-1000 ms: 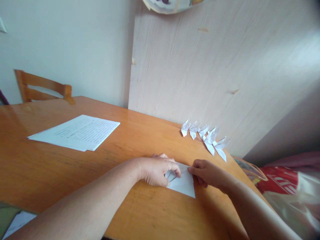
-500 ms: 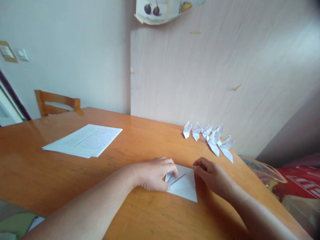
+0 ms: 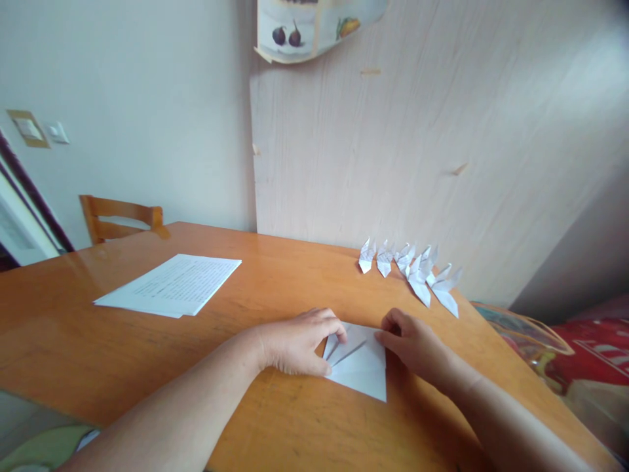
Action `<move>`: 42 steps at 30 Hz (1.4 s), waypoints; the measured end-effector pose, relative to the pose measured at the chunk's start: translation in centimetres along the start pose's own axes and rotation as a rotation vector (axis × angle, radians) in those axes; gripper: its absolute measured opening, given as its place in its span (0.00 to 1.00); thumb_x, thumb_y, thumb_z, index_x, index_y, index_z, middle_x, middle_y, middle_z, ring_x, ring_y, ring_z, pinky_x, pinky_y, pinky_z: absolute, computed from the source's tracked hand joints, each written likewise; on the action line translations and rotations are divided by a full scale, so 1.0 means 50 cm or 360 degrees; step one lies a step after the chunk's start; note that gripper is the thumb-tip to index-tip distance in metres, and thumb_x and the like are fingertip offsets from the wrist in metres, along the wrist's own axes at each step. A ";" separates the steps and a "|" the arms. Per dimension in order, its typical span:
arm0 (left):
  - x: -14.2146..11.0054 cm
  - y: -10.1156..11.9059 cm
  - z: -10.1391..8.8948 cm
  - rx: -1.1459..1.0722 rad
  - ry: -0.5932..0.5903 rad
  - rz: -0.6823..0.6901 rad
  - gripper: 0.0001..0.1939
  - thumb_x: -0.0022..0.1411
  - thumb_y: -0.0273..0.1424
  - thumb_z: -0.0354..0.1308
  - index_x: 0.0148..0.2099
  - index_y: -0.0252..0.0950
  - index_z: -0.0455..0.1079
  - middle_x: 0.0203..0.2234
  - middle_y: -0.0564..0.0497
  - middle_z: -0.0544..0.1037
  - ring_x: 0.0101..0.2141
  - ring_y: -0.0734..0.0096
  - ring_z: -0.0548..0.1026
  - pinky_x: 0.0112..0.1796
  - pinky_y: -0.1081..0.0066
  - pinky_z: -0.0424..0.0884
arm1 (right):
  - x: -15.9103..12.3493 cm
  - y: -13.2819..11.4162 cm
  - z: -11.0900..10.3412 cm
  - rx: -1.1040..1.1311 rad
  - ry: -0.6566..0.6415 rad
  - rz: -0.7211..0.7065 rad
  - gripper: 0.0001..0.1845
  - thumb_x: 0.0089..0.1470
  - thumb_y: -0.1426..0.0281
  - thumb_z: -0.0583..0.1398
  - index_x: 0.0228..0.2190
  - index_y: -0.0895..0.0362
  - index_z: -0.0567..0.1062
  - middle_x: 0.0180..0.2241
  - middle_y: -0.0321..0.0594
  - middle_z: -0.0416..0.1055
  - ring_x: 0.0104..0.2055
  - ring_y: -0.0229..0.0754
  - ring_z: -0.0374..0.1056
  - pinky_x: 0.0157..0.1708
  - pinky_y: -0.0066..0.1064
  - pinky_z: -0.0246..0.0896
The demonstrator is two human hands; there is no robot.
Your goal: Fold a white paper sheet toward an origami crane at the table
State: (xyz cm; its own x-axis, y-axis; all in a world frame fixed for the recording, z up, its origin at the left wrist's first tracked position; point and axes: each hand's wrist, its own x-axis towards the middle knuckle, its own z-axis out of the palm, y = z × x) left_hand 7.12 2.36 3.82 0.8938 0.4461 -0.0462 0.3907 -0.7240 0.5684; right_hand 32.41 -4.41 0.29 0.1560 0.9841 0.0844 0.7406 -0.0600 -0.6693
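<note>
A folded white sheet of paper (image 3: 361, 373) lies on the wooden table between my hands, with slanting crease or flap lines across it. My left hand (image 3: 307, 344) rests over its left side, thumb and forefinger spread apart and their tips touching the paper. At the upper right corner of the sheet, my right hand (image 3: 405, 337) has thumb and forefinger pinched together on the paper's edge; its other fingers are curled in.
Several folded paper cranes (image 3: 417, 275) stand in a row along the table's far right edge. A stack of printed sheets (image 3: 171, 285) lies at the left. Beyond the table are a wooden chair (image 3: 122, 213) and, at right, a red bag (image 3: 590, 347).
The camera view has tilted slightly, so the surroundings sit a little lower. My right thumb has shifted slightly left onto the paper's corner. The left hand keeps its place on the sheet.
</note>
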 end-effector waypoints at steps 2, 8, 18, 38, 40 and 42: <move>-0.002 0.001 0.003 -0.0056 0.0063 -0.0029 0.36 0.48 0.33 0.65 0.61 0.44 0.62 0.57 0.47 0.65 0.59 0.54 0.63 0.57 0.60 0.61 | -0.003 -0.009 -0.001 0.0312 -0.0036 0.0093 0.08 0.51 0.66 0.59 0.25 0.53 0.64 0.20 0.30 0.61 0.23 0.37 0.57 0.23 0.30 0.48; 0.010 -0.011 0.023 -0.0414 0.0353 -0.0223 0.61 0.45 0.32 0.69 0.73 0.41 0.34 0.69 0.38 0.48 0.65 0.48 0.54 0.62 0.53 0.53 | -0.007 -0.026 -0.012 0.1056 -0.0046 0.0058 0.13 0.52 0.61 0.62 0.28 0.53 0.64 0.22 0.31 0.64 0.25 0.37 0.62 0.27 0.30 0.55; 0.047 -0.009 0.043 -0.1566 0.0303 0.0065 0.30 0.53 0.23 0.65 0.57 0.35 0.62 0.50 0.41 0.74 0.51 0.56 0.73 0.52 0.58 0.67 | -0.013 -0.042 -0.020 0.1611 -0.0018 -0.0024 0.16 0.55 0.57 0.64 0.30 0.53 0.67 0.26 0.33 0.65 0.29 0.38 0.62 0.31 0.31 0.58; 0.037 0.012 0.051 -0.1689 0.0366 -0.0001 0.31 0.53 0.29 0.69 0.57 0.36 0.63 0.49 0.42 0.75 0.51 0.58 0.73 0.54 0.57 0.65 | -0.017 -0.051 0.010 0.1733 -0.0161 0.0033 0.20 0.48 0.56 0.67 0.39 0.56 0.78 0.37 0.45 0.78 0.36 0.47 0.72 0.38 0.37 0.66; 0.036 0.012 0.046 -0.1662 0.0367 -0.0077 0.27 0.55 0.32 0.68 0.55 0.34 0.65 0.48 0.41 0.76 0.49 0.58 0.74 0.50 0.59 0.67 | -0.017 -0.049 0.009 0.1721 -0.0139 0.0049 0.20 0.48 0.56 0.67 0.39 0.56 0.78 0.37 0.44 0.78 0.36 0.47 0.72 0.38 0.36 0.66; 0.036 0.015 0.043 -0.1623 0.0356 -0.0119 0.23 0.57 0.34 0.67 0.52 0.32 0.68 0.47 0.41 0.77 0.47 0.59 0.74 0.44 0.64 0.69 | -0.017 -0.049 0.009 0.1724 -0.0133 0.0058 0.20 0.49 0.56 0.67 0.40 0.56 0.78 0.37 0.44 0.78 0.35 0.46 0.71 0.37 0.36 0.66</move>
State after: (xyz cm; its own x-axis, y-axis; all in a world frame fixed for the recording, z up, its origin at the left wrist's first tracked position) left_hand 9.48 1.46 2.39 0.7731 0.6341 -0.0158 -0.0206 0.0500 0.9985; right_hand 30.18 -5.04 1.52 0.0907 0.9955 0.0284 -0.2401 0.0495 -0.9695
